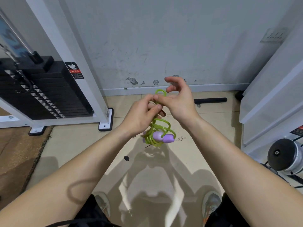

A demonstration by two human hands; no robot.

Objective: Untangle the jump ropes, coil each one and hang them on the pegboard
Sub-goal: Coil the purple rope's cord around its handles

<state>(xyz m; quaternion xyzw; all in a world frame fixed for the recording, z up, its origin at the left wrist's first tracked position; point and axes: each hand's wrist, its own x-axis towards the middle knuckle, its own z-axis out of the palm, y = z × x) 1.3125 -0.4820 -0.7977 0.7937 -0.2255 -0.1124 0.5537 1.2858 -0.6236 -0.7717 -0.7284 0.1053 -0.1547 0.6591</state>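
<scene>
Green jump rope (161, 126) midair, left hand (139, 117), right hand (178, 102)

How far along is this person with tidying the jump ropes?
Done: the green rope is already wound into loops, its purple handles hanging at the bottom. In hand: the left hand grips the bundle while the right hand works the top loop with its fingers. Left: hanging it; no pegboard or other rope is in view.
</scene>
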